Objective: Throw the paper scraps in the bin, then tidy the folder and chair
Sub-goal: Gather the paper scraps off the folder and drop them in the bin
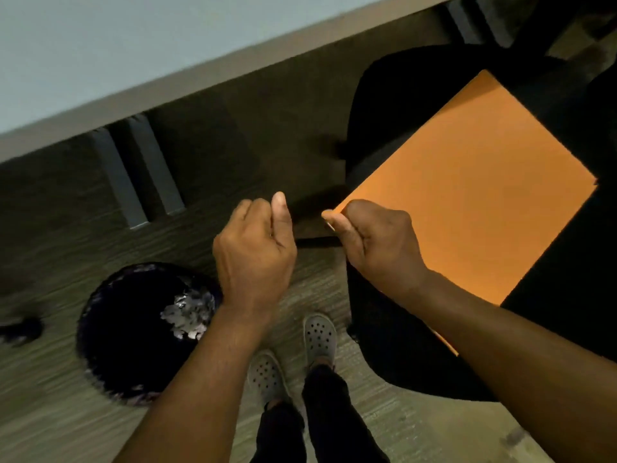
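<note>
An orange folder (474, 195) is held flat above the black chair (400, 105) on the right. My right hand (374, 242) grips the folder's near left corner. My left hand (257, 248) hovers just left of that corner with its fingers loosely curled and nothing visible in it. Below my left forearm stands a round black bin (133, 332) lined with a dark bag. White paper scraps (187, 315) lie inside the bin.
A pale desk (100, 45) runs along the top, with grey desk legs (140, 175) beneath it. My feet in grey clogs (290, 355) stand on the carpet between bin and chair. A dark object (20, 329) lies at the left edge.
</note>
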`<state>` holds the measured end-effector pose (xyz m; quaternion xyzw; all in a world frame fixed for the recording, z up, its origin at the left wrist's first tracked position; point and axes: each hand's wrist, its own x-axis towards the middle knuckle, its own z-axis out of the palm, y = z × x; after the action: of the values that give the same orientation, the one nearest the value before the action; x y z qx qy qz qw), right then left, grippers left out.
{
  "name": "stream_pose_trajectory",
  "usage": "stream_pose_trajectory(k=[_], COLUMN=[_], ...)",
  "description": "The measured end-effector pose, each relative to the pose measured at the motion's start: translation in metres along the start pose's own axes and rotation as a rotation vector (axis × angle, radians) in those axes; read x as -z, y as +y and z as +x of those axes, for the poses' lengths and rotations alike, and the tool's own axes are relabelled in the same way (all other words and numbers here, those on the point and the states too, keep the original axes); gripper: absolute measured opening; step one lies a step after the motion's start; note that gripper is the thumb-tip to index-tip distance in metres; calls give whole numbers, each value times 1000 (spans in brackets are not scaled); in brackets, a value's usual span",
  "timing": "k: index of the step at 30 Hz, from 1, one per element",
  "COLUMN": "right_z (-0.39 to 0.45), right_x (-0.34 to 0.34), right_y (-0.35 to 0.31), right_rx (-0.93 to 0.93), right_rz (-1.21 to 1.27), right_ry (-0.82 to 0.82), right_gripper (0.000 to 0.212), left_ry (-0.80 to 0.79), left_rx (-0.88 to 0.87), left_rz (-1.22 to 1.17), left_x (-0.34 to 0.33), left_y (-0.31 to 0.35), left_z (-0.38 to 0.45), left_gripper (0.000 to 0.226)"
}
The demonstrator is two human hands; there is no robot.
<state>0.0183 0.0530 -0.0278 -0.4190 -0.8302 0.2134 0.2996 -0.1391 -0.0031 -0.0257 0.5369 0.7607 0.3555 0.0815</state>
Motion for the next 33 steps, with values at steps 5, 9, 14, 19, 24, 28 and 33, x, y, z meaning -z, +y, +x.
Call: stream_pose_trajectory(k=[5,9,14,19,24,28,33], right_z=[8,-2,-33,-65,-91,-103,-111], right_x=[-72,-133,-212,-273,-312,-330,-323], right_y=[-75,-128,-173,-195,-194,-178,-165], right_rx=[26,-38,-39,-26,-12,-2,156], right_rz=[302,317,380,345,281,-5,-136], right_ry=[-150,-166,-220,-236,-498,-974,-953], right_gripper=[42,59,59,57,52,67,74], left_ry=[86,175,240,334,194,-339,-399], left_rx=[117,278,500,687,775,791,720], left_rz=[40,117,188,177,289,476,524], left_x=[59,96,119,126,119,110,107], left_y=[-73,-126,-184,-224,-259,-282,-283], left_z=[-44,-85,-128,-152,-173,-198,-216], left_gripper=[50,53,54,56,57,55,62])
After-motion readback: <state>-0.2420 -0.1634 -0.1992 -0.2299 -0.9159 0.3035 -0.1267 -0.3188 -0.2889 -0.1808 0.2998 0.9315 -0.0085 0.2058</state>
